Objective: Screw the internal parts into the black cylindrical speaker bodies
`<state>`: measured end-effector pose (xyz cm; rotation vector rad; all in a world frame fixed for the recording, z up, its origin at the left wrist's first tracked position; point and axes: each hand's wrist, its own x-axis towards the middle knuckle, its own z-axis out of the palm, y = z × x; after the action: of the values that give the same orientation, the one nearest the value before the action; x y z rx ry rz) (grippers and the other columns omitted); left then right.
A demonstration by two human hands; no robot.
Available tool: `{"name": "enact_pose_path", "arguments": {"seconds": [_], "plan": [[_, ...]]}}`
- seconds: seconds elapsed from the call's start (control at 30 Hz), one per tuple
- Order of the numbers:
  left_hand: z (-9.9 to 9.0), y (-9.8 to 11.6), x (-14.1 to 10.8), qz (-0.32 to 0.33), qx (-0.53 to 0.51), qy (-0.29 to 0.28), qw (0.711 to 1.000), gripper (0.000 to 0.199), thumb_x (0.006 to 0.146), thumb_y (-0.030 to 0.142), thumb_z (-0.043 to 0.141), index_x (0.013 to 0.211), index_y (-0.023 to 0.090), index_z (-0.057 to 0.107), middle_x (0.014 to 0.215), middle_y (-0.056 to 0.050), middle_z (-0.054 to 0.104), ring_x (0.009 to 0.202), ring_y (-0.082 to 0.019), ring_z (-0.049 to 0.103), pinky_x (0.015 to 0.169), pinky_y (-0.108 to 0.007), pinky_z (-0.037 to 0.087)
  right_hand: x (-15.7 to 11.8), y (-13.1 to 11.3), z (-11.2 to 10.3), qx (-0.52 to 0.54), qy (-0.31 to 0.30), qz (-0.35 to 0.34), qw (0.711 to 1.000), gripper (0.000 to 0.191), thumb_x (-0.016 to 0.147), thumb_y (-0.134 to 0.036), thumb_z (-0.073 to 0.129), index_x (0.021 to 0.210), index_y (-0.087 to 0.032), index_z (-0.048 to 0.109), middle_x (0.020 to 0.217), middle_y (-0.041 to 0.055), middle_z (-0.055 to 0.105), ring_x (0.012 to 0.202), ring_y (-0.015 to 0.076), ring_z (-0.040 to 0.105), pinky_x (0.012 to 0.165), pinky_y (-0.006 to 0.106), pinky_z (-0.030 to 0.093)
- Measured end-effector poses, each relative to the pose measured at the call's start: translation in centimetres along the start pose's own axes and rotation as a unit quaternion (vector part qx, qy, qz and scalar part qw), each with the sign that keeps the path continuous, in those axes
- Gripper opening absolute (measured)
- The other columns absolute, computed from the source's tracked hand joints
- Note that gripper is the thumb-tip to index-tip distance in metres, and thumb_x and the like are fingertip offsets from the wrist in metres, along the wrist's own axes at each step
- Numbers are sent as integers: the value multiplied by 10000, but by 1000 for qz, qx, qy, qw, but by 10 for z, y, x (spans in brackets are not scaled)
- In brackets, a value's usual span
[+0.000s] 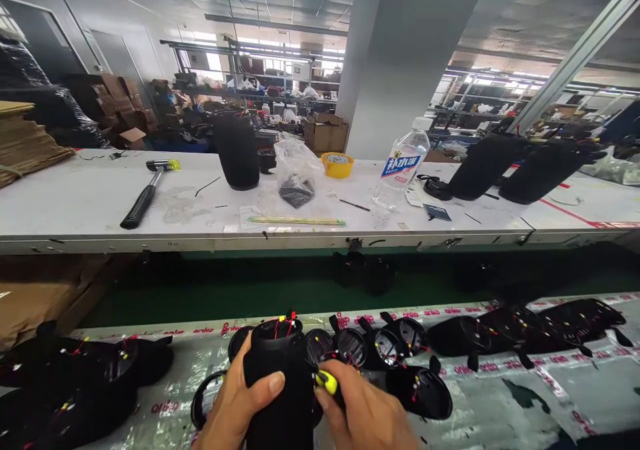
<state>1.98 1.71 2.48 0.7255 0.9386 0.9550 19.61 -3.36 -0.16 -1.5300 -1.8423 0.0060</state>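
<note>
My left hand (245,393) is wrapped round a black fabric-covered cylinder (280,397), its thumb lying across the front. The cylinder stands upright with its open end up, and red and yellow wire connectors (287,318) stick out of the rim. At the cylinder's right side, my right hand (367,407) is closed on a hand tool with a yellow-green and black handle (327,381). The tool's tip is close against the cylinder, though whether it touches I cannot tell. Its far end is hidden in my palm.
Similar black shells (420,393) with wires lie on the plastic-covered surface (500,403) around my hands. A raised white bench (200,210) runs ahead, carrying a mallet (145,197), a water bottle (403,163), yellow tape (338,164) and a black cylinder (236,150).
</note>
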Motion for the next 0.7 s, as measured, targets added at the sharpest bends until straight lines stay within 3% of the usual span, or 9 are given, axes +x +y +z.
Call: {"name": "enact_pose_path", "arguments": {"seconds": [0.13,0.37,0.5,0.7], "plan": [[-4,1,3,12,28,-9,1000,751,662,461,865,1322,242,584,1200,-103,770,1118,-387,709,843,-395,609,16,-8,3,-77,-14,-58,995,422,1137,-382,146,1078,-233,536,755,2,698,599,165,713,486,261,484],[-3,3,3,23,63,-2,998,688,673,467,859,1279,250,615,1143,-83,789,1065,-376,726,881,-411,603,18,-9,3,-133,-41,-79,987,411,1137,-343,112,1040,-244,499,716,-23,654,552,169,687,419,305,404],[-3,-2,5,41,124,48,990,683,635,490,865,1236,262,633,1127,-73,786,1067,-375,716,928,-416,573,10,-9,7,-163,-43,-72,983,346,1130,-293,188,1098,-205,521,705,-9,644,497,163,660,391,293,388],[-8,-12,9,89,272,131,949,702,575,387,853,1230,305,615,1144,-76,760,1110,-407,678,1027,-494,500,5,-16,11,-200,-46,-50,978,203,1082,-271,387,1016,-222,572,659,-4,637,403,144,598,330,239,356]]}}
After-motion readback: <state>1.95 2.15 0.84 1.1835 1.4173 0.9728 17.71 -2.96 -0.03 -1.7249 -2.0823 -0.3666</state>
